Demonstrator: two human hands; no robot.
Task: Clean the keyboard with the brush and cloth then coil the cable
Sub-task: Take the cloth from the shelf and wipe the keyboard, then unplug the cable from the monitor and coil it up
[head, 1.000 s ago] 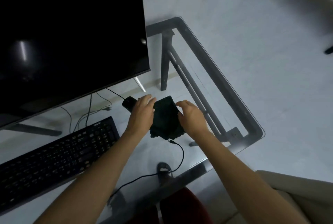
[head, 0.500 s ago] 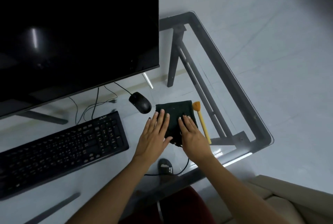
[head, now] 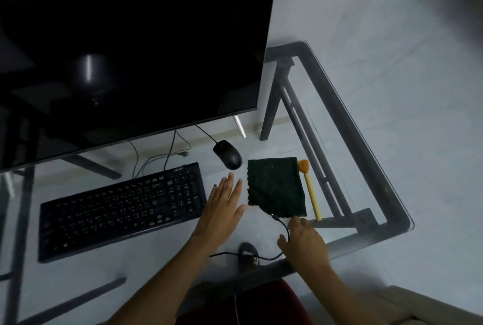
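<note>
A black keyboard [head: 120,209] lies on the glass desk left of centre. A dark green folded cloth [head: 274,186] rests flat to its right. Beside the cloth's right edge lies a brush [head: 311,191] with a yellow handle and orange bristles pointing away from me. A thin black cable [head: 283,228] runs out from under the cloth's near edge and curves toward the desk's front. My left hand [head: 222,207] hovers flat, fingers spread, between keyboard and cloth, holding nothing. My right hand [head: 304,241] sits near the cloth's front right corner, next to the cable, palm down and empty.
A large dark monitor [head: 130,50] fills the upper left. A black mouse [head: 227,154] sits behind the cloth, with thin wires [head: 162,157] trailing behind the keyboard. The glass desk's dark metal frame [head: 366,147] marks its right edge. Pale floor lies beyond.
Both hands have lifted off the cloth and drawn back toward me. The cloth now lies uncovered beside the brush. The view has shifted, showing more of the monitor and keyboard.
</note>
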